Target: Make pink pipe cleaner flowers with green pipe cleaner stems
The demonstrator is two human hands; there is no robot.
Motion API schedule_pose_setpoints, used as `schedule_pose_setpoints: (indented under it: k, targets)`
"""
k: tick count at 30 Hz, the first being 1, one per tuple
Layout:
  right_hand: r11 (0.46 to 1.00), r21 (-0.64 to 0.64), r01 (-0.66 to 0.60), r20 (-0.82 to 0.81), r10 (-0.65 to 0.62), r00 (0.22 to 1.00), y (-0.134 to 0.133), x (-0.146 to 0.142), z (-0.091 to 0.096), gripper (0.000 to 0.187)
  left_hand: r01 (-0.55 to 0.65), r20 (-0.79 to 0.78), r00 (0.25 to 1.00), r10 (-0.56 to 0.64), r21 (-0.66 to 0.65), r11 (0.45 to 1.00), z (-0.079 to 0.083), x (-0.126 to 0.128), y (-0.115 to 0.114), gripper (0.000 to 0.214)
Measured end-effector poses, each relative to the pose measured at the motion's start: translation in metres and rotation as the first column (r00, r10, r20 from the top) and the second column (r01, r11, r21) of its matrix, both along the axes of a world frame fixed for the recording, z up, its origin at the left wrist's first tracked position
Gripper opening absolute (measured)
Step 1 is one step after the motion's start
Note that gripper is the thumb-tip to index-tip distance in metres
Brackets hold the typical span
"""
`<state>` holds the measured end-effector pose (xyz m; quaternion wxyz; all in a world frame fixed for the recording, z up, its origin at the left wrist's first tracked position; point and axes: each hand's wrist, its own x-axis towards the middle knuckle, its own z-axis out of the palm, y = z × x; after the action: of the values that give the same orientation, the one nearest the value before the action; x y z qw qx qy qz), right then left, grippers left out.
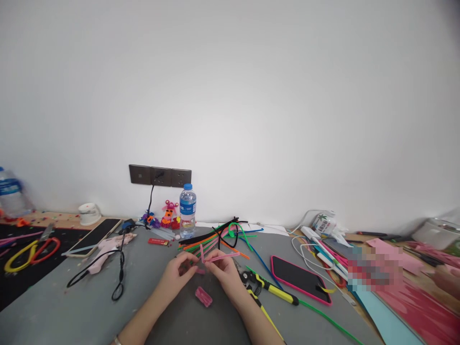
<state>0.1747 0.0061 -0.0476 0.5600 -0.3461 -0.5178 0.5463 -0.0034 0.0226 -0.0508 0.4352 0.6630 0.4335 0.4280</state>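
I see a plain white wall (251, 120) filling the upper view | dark three-plate socket panel (160, 176) mounted low on it, left of centre | wood-toned table (64, 220) against the wall, grey mat (161, 318) covering its middle | I read soft light, dimmer at upper right

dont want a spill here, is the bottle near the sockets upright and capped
Upright and capped: the bottle stands on its base with the blue cap on top; how tight, cannot tell.
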Motion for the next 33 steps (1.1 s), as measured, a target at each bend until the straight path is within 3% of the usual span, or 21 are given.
schedule_pose_setpoints:
  k: [13, 20, 28, 33]
  targets:
    - [0.999, 0.026, -0.038, 0.055, 0.037, 0.998, -0.006, -0.006, -0.001, 0.025, 0.161, 0.141, 0.979, -0.15, -0.071, 0.984, 0.001, 0.0, -0.001, 0.033]
    - [0.995, 0.066, -0.071, 0.002, 0.071, 0.997, -0.004, -0.002, 0.001, 0.026, 0.199, 0.114, 0.976, -0.188, -0.095, 0.975, 0.015, 0.002, -0.007, 0.037]
    - [0.995, 0.04, -0.097, -0.02, 0.097, 0.995, -0.005, 0.0, 0.004, 0.026, 0.401, 0.064, 0.916, -0.396, -0.169, 0.9, 0.017, 0.002, -0.014, 0.039]
    - [0.987, 0.009, -0.161, -0.048, 0.161, 0.986, -0.007, 0.0, 0.008, 0.026, 0.475, 0.108, 0.88, -0.463, -0.218, 0.852, 0.016, 0.002, -0.017, 0.04]
